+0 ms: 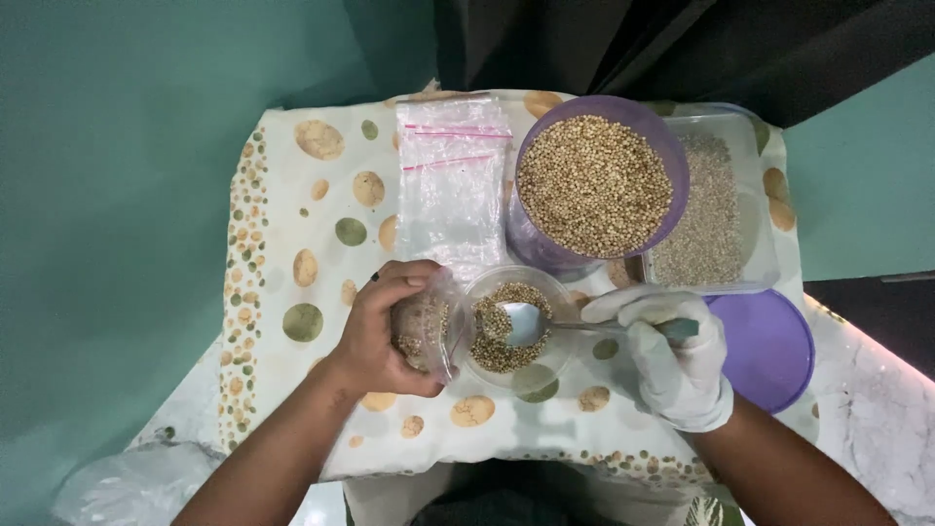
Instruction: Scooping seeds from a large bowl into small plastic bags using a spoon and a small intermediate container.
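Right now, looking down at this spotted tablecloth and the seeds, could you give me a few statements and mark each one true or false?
1. The bare left hand holds a small clear plastic bag partly filled with seeds. True.
2. The white-gloved right hand holds a fork. False: a metal spoon.
3. The spoon sits over the small clear round bowl. True.
4. The big purple bowl is empty. False: full of seeds.

teal wall (pixel 117 175), spotted tablecloth (pixel 292 195), marble floor (pixel 877 409)
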